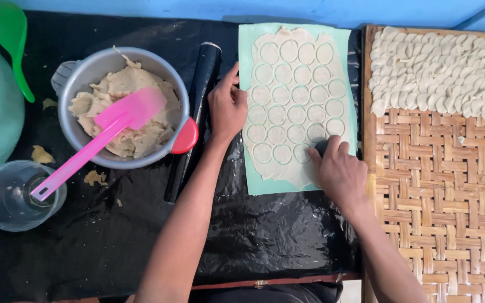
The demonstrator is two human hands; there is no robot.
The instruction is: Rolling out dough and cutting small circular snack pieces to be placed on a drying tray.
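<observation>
Head view, looking straight down on our two hands over a black surface.

Count: one dough sheet on one pale green mat; the sheet is scored with roughly two dozen rings in rows, exact number unclear where our right hand covers them. One dark cutter, mostly hidden. One black roller lying lengthwise just left of the mat. One grey bowl with a red handle, holding scrap dough and one pink spatula. One clear cup at the lower left, under the spatula's handle end. One green scoop at the top left. One woven tray on the right, its top part packed with dough pieces, too many to count. A few dough crumbs loose on the surface.

Left hand: fingers curled, tips pressed on the mat's left edge, between roller and sheet. It holds nothing.

Right hand: fingers closed around the cutter, pressing it down on the sheet's lower right corner. The cutter sits directly under the fingertips, in the lowest row of rings, near the mat's right edge.
</observation>
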